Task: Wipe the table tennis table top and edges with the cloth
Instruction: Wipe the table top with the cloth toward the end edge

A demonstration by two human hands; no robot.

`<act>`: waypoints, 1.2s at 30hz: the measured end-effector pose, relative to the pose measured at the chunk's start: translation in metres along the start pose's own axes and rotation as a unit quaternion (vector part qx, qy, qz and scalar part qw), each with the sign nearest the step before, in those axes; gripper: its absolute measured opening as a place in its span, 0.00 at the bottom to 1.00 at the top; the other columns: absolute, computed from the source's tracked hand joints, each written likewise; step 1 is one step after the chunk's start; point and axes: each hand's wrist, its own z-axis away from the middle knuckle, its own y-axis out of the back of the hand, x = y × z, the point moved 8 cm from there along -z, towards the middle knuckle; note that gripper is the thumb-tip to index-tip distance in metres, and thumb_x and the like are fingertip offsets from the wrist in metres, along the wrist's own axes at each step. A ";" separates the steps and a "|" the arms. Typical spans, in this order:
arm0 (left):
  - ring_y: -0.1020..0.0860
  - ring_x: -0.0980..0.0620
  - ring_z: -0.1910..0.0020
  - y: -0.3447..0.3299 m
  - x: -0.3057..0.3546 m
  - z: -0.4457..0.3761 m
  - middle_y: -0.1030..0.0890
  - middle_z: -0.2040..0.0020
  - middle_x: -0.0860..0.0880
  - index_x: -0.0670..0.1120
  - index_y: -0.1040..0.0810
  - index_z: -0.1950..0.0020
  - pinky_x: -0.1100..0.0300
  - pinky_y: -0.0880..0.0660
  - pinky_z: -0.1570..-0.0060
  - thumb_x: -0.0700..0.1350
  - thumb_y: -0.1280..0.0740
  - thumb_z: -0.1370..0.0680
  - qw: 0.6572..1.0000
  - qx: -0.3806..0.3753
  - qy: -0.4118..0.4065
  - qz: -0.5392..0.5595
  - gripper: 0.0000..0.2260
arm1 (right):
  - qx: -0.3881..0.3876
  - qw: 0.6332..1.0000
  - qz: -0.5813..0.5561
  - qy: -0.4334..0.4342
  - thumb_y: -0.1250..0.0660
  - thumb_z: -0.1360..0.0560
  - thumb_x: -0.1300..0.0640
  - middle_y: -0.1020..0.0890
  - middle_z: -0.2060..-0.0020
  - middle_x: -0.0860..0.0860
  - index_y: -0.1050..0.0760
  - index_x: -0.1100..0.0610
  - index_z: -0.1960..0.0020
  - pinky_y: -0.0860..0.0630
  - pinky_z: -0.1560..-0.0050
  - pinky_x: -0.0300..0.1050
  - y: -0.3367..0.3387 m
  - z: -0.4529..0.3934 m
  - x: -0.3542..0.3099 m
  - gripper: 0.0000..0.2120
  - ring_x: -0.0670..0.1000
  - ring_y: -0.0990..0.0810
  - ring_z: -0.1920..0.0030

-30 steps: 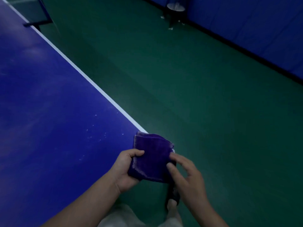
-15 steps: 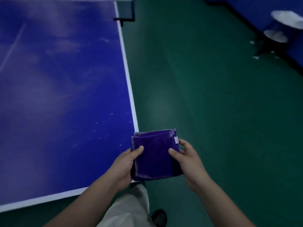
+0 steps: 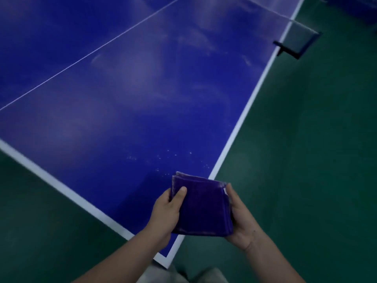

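Observation:
A folded purple cloth (image 3: pixel 201 207) is held in the air above the near right corner of the blue table tennis table (image 3: pixel 126 94). My left hand (image 3: pixel 166 209) grips its left side, thumb on top. My right hand (image 3: pixel 240 221) holds its right side, with the fingers under the cloth and the thumb along its edge. White lines run along the table's edges. Small white specks lie on the top just beyond the cloth.
The net and its black clamp (image 3: pixel 295 45) stand at the table's right edge, far up. Green floor (image 3: pixel 306 160) surrounds the table on the right and lower left. My pale trousers (image 3: pixel 179 275) show at the bottom.
The view has swung left, so more of the table top and its near corner show. Both hands still hold the folded cloth, now squared up between them.

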 end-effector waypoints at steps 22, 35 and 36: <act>0.23 0.59 0.52 0.058 -0.042 -0.044 0.23 0.49 0.56 0.51 0.26 0.35 0.64 0.25 0.55 0.45 0.34 0.20 0.897 0.429 -0.052 -0.093 0.13 | -0.068 0.608 0.751 0.247 0.26 0.25 0.53 0.29 0.31 0.48 0.38 0.52 0.22 0.27 0.35 0.47 -0.089 -0.181 -0.099 0.35 0.47 0.30 0.34; 0.49 0.45 0.20 0.145 -0.101 -0.027 0.41 0.21 0.43 0.43 0.35 0.24 0.48 0.53 0.22 0.51 0.45 0.19 0.770 0.462 -0.157 -0.411 0.25 | -0.067 0.264 0.874 0.403 0.60 0.19 0.38 0.52 0.19 0.53 0.48 0.53 0.19 0.67 0.26 0.64 -0.107 -0.193 0.026 0.33 0.57 0.62 0.20; 0.49 0.46 0.20 0.146 -0.103 -0.027 0.42 0.21 0.43 0.42 0.35 0.23 0.49 0.54 0.22 0.51 0.45 0.19 0.773 0.465 -0.158 -0.402 0.25 | -0.078 0.258 0.875 0.402 0.60 0.19 0.37 0.52 0.19 0.53 0.48 0.53 0.19 0.67 0.26 0.64 -0.109 -0.189 0.038 0.33 0.57 0.61 0.20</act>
